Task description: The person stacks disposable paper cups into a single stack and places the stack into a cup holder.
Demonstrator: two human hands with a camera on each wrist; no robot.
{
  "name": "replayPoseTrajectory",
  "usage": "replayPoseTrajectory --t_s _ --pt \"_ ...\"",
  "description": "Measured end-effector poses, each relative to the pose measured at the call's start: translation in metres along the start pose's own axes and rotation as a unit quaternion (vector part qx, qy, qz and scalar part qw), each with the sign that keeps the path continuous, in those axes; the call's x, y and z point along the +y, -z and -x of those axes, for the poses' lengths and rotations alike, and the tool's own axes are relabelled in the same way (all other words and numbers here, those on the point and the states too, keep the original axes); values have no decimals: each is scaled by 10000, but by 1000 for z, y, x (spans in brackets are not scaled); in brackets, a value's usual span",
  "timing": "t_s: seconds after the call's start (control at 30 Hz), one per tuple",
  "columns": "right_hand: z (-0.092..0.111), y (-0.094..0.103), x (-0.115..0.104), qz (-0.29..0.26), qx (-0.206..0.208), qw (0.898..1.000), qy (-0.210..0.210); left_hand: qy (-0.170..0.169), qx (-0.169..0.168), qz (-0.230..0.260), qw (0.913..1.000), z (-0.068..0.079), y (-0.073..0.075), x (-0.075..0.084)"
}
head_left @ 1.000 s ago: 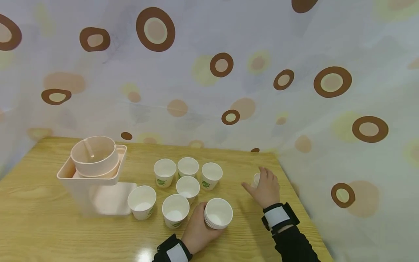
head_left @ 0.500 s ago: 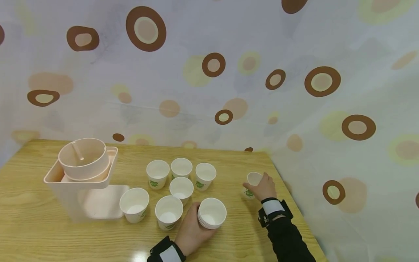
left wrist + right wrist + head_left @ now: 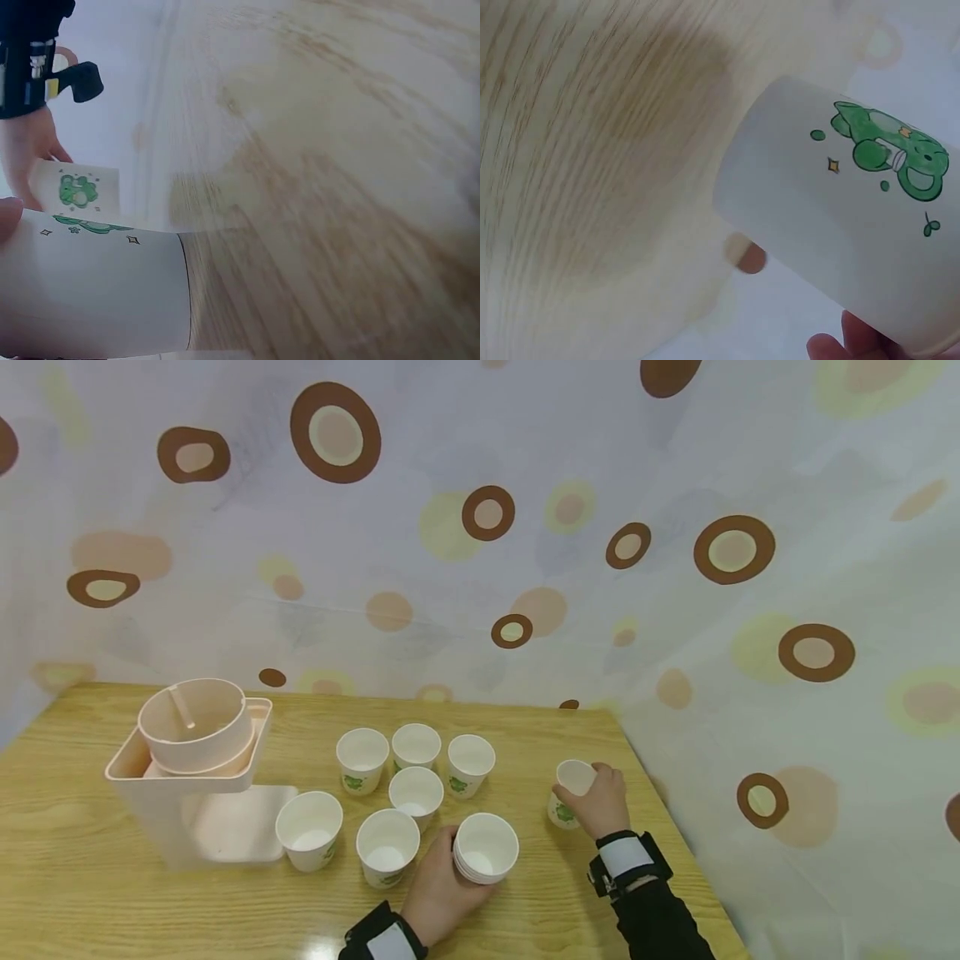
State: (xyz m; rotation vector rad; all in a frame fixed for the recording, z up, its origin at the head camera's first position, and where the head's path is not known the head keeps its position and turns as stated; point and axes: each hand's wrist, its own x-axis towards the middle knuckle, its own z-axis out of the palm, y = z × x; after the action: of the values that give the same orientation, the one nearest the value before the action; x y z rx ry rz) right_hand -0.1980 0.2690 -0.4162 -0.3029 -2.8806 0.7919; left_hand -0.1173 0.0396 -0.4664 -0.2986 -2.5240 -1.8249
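My left hand [image 3: 442,889] grips a stack of white paper cups [image 3: 486,847] at the front middle; several rims show nested together. In the left wrist view the cup wall [image 3: 97,289] shows green print and part of a finger. On the right, my right hand [image 3: 606,802] holds a single white paper cup [image 3: 574,777] between thumb and fingers, close over the table. A green cartoon animal is printed on that cup [image 3: 817,202] in the right wrist view, where fingertips show at its edge.
Several upright paper cups [image 3: 362,760] stand left of the left hand, one [image 3: 309,833] beside a pale pink stand [image 3: 187,789] that bears a round container [image 3: 197,735]. The wooden table [image 3: 112,910] meets a patterned cloth [image 3: 420,560] at the back and right.
The right hand has drawn a cup left and toward me, bringing it into fuller view. The left hand keeps its hold on the stack. The head view has shifted slightly right.
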Motion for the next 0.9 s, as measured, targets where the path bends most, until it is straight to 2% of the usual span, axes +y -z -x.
replayPoseTrajectory --t_s 0.3,0.57,0.9 --pt "27 18 -28 -262 38 9980 578 181 63 -133 9997 -1 -1 3" --pt "41 29 -47 -427 69 9946 944 52 216 -388 9990 -2 -2 4" --pt "56 37 -67 -494 178 9897 1335 118 245 -300 9992 -6 -4 3"
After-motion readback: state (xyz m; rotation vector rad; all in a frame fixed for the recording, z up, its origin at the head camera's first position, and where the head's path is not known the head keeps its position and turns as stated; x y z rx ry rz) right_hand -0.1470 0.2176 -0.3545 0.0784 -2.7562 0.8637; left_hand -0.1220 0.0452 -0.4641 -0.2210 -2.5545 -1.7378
